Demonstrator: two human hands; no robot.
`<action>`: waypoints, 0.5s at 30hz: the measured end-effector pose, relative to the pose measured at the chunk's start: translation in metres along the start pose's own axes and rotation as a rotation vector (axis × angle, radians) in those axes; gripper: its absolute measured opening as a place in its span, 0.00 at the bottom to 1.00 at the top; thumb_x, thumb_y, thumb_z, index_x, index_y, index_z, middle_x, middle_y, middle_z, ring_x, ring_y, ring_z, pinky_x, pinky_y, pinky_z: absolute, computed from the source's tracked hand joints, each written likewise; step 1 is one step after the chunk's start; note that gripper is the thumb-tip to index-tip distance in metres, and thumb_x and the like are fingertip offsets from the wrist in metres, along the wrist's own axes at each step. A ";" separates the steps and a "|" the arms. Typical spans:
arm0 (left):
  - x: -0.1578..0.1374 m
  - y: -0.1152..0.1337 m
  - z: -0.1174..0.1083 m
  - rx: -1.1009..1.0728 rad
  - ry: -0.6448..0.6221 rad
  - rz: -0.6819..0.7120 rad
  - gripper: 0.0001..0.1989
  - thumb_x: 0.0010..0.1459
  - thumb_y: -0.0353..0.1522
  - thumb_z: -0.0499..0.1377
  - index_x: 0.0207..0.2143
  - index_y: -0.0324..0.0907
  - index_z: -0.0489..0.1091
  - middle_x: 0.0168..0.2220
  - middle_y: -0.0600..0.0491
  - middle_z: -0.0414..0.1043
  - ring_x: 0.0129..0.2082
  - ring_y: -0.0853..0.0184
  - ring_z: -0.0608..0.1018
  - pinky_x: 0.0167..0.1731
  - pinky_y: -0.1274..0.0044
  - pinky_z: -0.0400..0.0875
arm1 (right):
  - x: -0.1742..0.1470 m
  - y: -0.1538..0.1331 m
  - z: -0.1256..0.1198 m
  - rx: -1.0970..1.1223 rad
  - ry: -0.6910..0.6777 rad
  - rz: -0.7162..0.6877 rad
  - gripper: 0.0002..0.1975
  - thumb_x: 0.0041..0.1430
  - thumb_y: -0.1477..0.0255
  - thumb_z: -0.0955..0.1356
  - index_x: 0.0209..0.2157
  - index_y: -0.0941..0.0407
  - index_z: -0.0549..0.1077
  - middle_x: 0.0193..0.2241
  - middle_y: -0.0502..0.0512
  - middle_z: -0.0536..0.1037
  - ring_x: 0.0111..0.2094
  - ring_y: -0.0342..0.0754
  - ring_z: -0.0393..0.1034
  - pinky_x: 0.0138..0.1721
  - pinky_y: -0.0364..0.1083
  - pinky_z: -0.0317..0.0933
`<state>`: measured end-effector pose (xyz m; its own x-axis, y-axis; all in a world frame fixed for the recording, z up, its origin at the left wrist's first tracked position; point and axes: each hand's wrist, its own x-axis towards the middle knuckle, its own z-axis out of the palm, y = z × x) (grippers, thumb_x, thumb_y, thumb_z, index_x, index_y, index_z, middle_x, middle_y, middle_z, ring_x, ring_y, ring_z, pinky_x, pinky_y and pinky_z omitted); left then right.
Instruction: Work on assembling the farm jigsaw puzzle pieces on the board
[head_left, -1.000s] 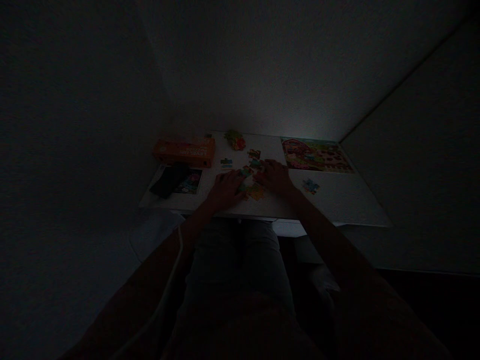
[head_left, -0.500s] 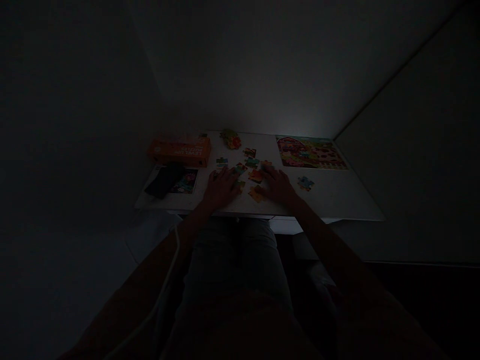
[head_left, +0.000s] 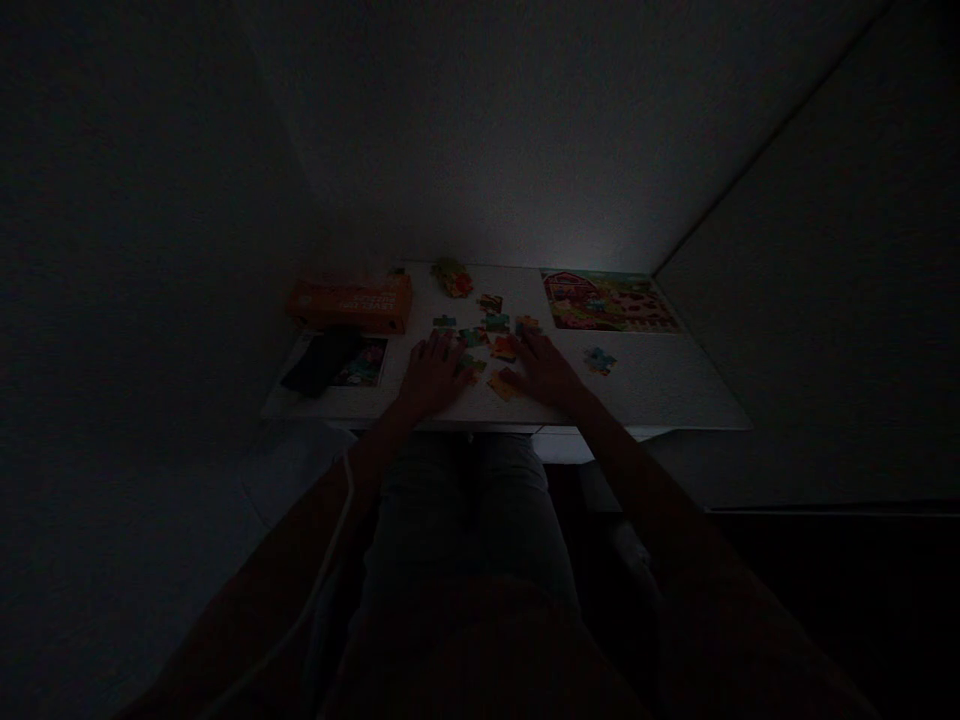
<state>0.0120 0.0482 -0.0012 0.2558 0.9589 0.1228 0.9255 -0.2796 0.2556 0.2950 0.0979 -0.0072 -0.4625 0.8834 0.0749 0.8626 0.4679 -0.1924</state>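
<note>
In dim light, several loose jigsaw pieces lie on a white table (head_left: 517, 408). My left hand (head_left: 433, 374) rests palm down with its fingers spread, left of the pieces; a green piece (head_left: 471, 366) lies by its thumb. My right hand (head_left: 546, 370) is flat and spread too, its fingertips at an orange-red piece (head_left: 502, 347) and its thumb by a yellow piece (head_left: 501, 385). A teal piece (head_left: 496, 322) lies between and beyond the hands. What is under the palms is hidden.
An orange puzzle box (head_left: 352, 303) stands at the left, with a dark cloth-like thing (head_left: 321, 362) in front, partly over a picture card (head_left: 367, 362). A pile of pieces (head_left: 452, 278) is at the back. A farm picture (head_left: 607, 300) and blue pieces (head_left: 600, 361) lie right.
The view has shifted slightly, so the table appears a little further left. My left hand has drawn slightly away from the middle pieces; my right hand stays nearly in place over them.
</note>
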 end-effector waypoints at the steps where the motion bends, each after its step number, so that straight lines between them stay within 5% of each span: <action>1: 0.000 -0.001 0.001 -0.006 -0.002 0.011 0.38 0.81 0.53 0.45 0.82 0.45 0.63 0.85 0.44 0.52 0.86 0.45 0.52 0.83 0.52 0.47 | 0.000 0.000 0.000 0.000 -0.002 -0.008 0.40 0.78 0.51 0.68 0.84 0.46 0.61 0.84 0.56 0.59 0.86 0.61 0.44 0.84 0.69 0.50; 6: 0.000 -0.002 0.002 0.008 0.001 0.057 0.35 0.83 0.48 0.42 0.82 0.44 0.63 0.85 0.44 0.53 0.86 0.49 0.53 0.83 0.53 0.47 | -0.001 0.000 0.000 -0.019 -0.005 -0.046 0.41 0.79 0.51 0.65 0.83 0.58 0.62 0.85 0.63 0.53 0.86 0.59 0.45 0.86 0.61 0.45; 15: 0.006 -0.004 0.002 -0.023 -0.024 0.079 0.36 0.83 0.44 0.43 0.83 0.38 0.62 0.85 0.39 0.50 0.87 0.47 0.51 0.85 0.53 0.47 | -0.007 -0.004 -0.004 0.056 0.135 0.038 0.38 0.79 0.51 0.63 0.82 0.52 0.64 0.82 0.63 0.63 0.82 0.61 0.57 0.82 0.64 0.55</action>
<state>0.0107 0.0547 -0.0037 0.3348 0.9345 0.1206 0.8954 -0.3554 0.2683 0.2958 0.0901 -0.0034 -0.3945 0.8977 0.1963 0.8644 0.4350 -0.2521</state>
